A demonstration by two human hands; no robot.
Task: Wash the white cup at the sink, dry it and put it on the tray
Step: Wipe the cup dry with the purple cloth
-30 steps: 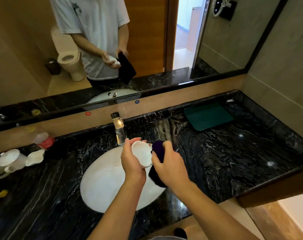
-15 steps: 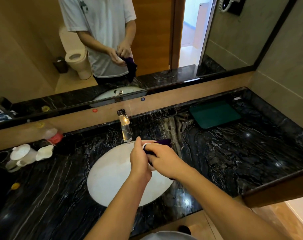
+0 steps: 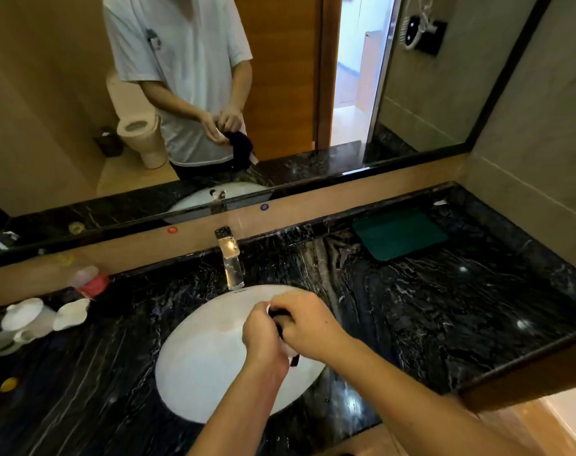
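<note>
A white cup (image 3: 267,309) is held over the white sink (image 3: 207,366) between two hands brought close together, only a sliver of its rim being seen between the fingers. The left hand (image 3: 262,330) is curled around the cup from the near side, while the right hand (image 3: 308,325) is closed on a dark cloth (image 3: 281,320) pressed against the cup; a corner of the cloth is seen hanging below the hands. A chrome tap (image 3: 230,261) is set behind the basin on the black marbled counter (image 3: 428,307). A green tray (image 3: 400,236) is laid flat at the far right of the counter, well apart from the hands. Several white cups and lids (image 3: 33,319) are gathered at the far left, beside a bottle with a red label (image 3: 89,281). The person's torso and hands are reflected in the mirror (image 3: 66,93) above
</note>
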